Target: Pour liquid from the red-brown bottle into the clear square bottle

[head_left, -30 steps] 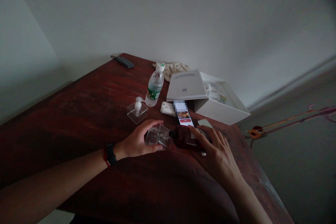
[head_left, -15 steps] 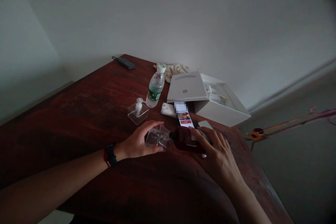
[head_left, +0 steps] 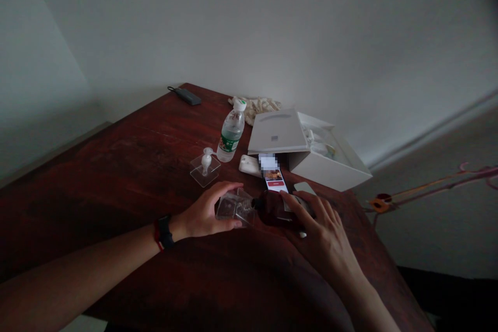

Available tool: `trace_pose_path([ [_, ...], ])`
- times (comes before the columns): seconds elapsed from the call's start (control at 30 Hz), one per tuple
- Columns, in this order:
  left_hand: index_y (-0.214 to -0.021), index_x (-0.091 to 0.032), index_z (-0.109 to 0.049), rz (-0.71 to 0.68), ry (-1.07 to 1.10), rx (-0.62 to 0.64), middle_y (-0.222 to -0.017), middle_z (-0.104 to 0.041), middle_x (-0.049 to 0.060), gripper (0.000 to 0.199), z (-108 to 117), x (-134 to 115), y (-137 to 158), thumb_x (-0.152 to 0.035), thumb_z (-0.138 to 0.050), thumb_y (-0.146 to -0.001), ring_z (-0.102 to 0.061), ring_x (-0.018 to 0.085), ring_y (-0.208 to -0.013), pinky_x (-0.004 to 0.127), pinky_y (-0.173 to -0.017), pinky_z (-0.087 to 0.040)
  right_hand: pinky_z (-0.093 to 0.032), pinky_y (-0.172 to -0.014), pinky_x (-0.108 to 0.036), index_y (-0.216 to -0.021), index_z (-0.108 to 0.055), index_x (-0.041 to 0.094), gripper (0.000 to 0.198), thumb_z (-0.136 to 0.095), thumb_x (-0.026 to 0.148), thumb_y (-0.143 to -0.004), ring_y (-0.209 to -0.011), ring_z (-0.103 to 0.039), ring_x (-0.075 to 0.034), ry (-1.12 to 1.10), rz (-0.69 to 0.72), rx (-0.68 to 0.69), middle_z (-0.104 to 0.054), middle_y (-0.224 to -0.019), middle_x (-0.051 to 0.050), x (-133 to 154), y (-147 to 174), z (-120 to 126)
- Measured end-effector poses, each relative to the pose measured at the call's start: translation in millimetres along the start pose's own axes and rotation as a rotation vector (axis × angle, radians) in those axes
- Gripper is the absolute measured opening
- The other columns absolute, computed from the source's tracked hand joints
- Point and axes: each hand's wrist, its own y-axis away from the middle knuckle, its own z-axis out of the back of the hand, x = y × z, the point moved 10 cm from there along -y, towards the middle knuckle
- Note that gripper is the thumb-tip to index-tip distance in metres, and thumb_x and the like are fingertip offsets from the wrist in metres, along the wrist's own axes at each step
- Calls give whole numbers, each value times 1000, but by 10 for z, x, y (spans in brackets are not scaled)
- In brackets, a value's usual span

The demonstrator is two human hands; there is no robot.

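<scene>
My left hand (head_left: 210,210) is closed round a clear square plastic container (head_left: 236,208), thumb on the near side and fingers on the far side. My right hand (head_left: 321,218) grips a dark brown bottle (head_left: 274,207) that lies tilted nearly level, its black neck pointing left at the container's opening. Whether liquid is flowing between them is too dark to make out. Beyond my left hand, a white pump head (head_left: 207,158) rests on a clear square lid (head_left: 203,177). A water bottle (head_left: 231,137) with a green label stands upright just behind it.
Behind my right hand lie a lit phone (head_left: 275,179) and a white case (head_left: 249,165). A white box (head_left: 330,171) with its lid (head_left: 278,132) leaning on it stands at the table's right edge. A cloth (head_left: 257,107) and a dark device (head_left: 187,96) lie at the back.
Both hands keep the same hold, and the brown bottle stays tilted toward the container. The whole view has shifted very slightly; nothing else has visibly moved.
</scene>
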Motion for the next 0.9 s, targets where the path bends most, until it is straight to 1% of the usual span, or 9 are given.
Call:
trace_pose_path([
  [0.17,-149,-24,-53,12,8,1,-146,-62,14,77,-11,22,4,-38,-89,-82,-64,32,-131,52,-117,-50,-52,-83,-47,-161,-40,30,69,-67,28,-97,-116,-62,-37,10,7,-2,-61,-135,-17,-6,7,-14],
  [0.4,-149,-24,-53,3,-5,4,-145,-63,13,78,-7,3,-1,-37,-90,-82,-63,32,-132,52,-117,-49,-53,-85,-48,-163,-37,33,72,-68,28,-98,-115,-62,-36,-6,13,-24,-60,-135,-16,15,6,14],
  [0.7,-149,-25,-53,-4,8,-6,-145,-63,12,79,-7,11,-8,-34,-92,-80,-62,31,-132,50,-116,-50,-53,-82,-47,-158,-43,30,72,-73,25,-92,-114,-62,-37,3,16,-25,-62,-134,-16,12,-2,19],
  [0.9,-149,-25,-54,-9,-12,-7,-145,-62,11,80,-2,0,-9,-34,-92,-79,-62,31,-133,49,-115,-51,-53,-84,-47,-158,-44,31,74,-75,23,-91,-114,-62,-36,-4,-1,-12,-61,-135,-16,15,-4,16],
])
